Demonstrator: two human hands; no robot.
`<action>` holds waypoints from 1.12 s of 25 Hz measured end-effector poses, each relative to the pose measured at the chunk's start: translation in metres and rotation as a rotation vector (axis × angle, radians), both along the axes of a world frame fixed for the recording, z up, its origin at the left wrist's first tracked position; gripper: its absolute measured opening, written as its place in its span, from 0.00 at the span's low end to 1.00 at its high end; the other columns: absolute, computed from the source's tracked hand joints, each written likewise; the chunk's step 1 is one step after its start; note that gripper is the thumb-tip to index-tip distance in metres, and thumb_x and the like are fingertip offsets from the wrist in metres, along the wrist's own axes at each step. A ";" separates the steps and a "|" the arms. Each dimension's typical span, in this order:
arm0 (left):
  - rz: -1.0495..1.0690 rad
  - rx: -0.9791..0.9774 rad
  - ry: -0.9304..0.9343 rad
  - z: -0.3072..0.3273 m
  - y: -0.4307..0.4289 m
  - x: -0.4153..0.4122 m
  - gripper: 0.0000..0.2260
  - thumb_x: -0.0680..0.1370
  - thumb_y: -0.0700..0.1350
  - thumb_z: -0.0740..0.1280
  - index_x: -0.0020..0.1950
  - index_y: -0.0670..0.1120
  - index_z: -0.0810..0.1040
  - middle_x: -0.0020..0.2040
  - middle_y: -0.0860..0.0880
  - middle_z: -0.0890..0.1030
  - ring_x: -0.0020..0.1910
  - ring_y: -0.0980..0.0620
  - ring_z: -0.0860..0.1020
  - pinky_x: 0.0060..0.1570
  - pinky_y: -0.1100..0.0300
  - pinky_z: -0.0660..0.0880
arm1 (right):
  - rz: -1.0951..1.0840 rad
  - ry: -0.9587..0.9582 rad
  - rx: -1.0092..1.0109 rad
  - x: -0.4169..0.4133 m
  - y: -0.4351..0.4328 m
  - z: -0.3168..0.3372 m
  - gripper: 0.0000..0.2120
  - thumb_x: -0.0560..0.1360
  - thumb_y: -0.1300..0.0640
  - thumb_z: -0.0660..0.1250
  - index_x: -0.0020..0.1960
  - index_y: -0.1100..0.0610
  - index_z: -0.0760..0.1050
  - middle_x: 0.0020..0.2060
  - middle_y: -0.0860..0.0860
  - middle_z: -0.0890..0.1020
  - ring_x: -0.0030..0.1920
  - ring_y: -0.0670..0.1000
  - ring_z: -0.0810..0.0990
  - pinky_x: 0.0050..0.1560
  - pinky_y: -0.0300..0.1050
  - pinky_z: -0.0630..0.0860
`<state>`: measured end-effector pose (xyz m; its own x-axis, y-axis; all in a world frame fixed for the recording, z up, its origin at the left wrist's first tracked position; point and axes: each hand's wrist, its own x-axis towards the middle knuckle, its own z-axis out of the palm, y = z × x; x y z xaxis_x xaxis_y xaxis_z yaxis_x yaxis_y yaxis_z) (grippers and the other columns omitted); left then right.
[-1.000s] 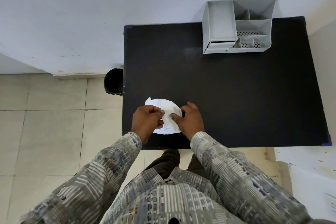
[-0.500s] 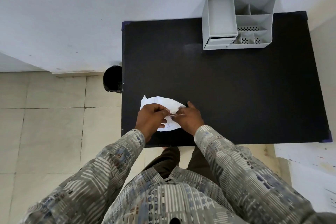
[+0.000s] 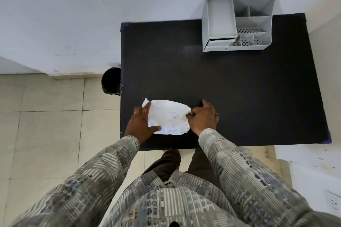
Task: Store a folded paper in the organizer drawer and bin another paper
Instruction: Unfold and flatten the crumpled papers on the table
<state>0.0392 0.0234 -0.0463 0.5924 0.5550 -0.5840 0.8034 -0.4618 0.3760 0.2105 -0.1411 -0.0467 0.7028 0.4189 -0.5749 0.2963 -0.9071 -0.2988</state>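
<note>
Paper (image 3: pixel 168 116) on table (image 3: pixel 239 97), outside organizer (image 3: pixel 219 24)

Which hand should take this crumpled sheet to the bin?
Left, likely. The left hand rests on the paper at its left edge, and the bin stands on the floor just off the left side of the table. The right hand pinches the opposite edge.

- Black table (image 3: pixel 239 88), far edge against white wall (image 3: pixel 83 14).
- Beige tiled floor (image 3: pixel 46 125) off the table's left edge.
- White socket (image 3: pixel 334 202) beyond the near right corner.
</note>
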 end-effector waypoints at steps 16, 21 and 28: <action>-0.462 0.194 -0.006 -0.004 -0.008 0.007 0.49 0.75 0.53 0.78 0.87 0.49 0.49 0.73 0.41 0.70 0.67 0.41 0.77 0.61 0.47 0.81 | -0.728 0.656 0.395 0.025 0.001 0.019 0.21 0.79 0.38 0.66 0.58 0.54 0.82 0.52 0.54 0.87 0.52 0.56 0.87 0.54 0.58 0.84; -0.304 0.093 0.085 -0.015 -0.012 0.030 0.54 0.74 0.56 0.79 0.87 0.50 0.45 0.78 0.40 0.65 0.75 0.39 0.71 0.71 0.46 0.74 | -0.498 0.499 0.242 0.022 -0.008 -0.006 0.07 0.80 0.56 0.71 0.52 0.59 0.85 0.52 0.56 0.88 0.52 0.57 0.87 0.60 0.55 0.83; -0.264 0.081 0.180 -0.023 0.003 0.024 0.59 0.70 0.60 0.80 0.87 0.52 0.43 0.80 0.40 0.61 0.77 0.37 0.70 0.72 0.44 0.73 | -0.870 0.586 0.472 0.019 -0.015 0.001 0.25 0.73 0.54 0.77 0.68 0.52 0.76 0.57 0.51 0.86 0.55 0.54 0.86 0.59 0.57 0.84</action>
